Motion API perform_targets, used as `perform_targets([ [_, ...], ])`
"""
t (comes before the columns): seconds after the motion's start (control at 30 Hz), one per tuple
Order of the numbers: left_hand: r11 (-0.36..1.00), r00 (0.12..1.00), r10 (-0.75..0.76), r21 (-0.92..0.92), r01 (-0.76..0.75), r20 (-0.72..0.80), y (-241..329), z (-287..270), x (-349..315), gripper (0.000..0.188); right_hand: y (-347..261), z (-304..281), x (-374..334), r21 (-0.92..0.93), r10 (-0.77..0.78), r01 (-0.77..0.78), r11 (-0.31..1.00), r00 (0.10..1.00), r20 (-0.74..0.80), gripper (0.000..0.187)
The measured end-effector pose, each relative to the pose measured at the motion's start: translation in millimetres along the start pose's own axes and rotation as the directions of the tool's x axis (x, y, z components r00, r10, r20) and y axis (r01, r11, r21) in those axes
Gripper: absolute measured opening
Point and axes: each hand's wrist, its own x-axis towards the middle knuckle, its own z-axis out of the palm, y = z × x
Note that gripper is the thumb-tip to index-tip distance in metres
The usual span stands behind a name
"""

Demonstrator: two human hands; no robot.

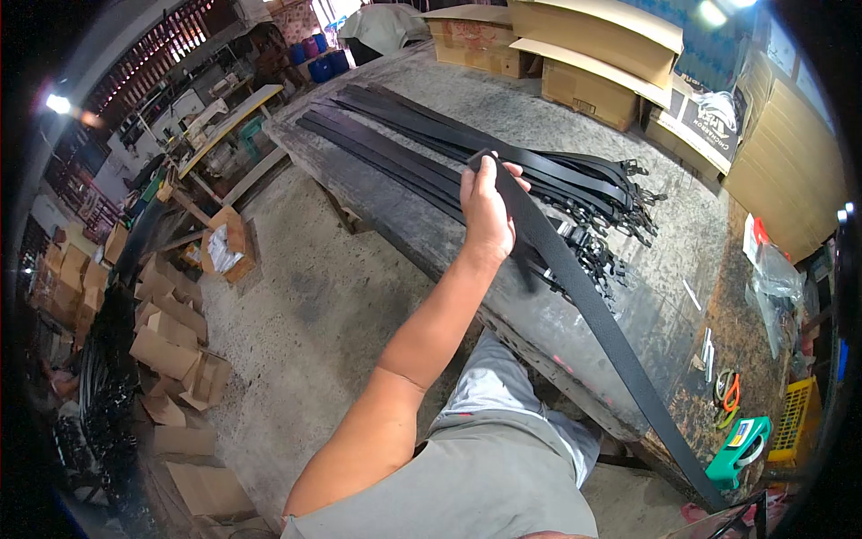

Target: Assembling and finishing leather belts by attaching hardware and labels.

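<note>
My left hand is closed around one end of a black belt, held up over the worktable. From the hand the belt runs down to the lower right, toward the table's near right corner. My right hand is out of view. Beyond the held belt lies a bundle of black belts with dark buckles gathered at its right end. A second row of black belts lies nearer to me. The held belt and my hand partly cover its right end, where more buckles show.
A green tape dispenser, orange-handled scissors and a yellow basket stand near the right edge. Clear plastic lies behind them. Cardboard boxes line the table's far side. Flattened cartons lie on the floor at left.
</note>
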Motion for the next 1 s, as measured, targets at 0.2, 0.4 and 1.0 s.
perform_targets([
  [0.2,0.907,0.954,0.288,0.294,-0.300,0.085,37,-30,20,0.022,7,33,-36,-0.200,0.177,-0.161,0.966,0.982,0.067,0.028],
  [0.4,0.479,0.812,0.537,0.709,-0.517,0.229,59,-97,93,0.024,38,58,-68,-0.521,0.089,0.170,0.837,0.896,0.436,0.036],
  [1.0,-0.182,0.739,0.565,0.928,-0.324,0.368,169,-129,227,0.045,34,89,-86,-0.724,0.564,0.120,0.679,0.546,0.620,0.047],
])
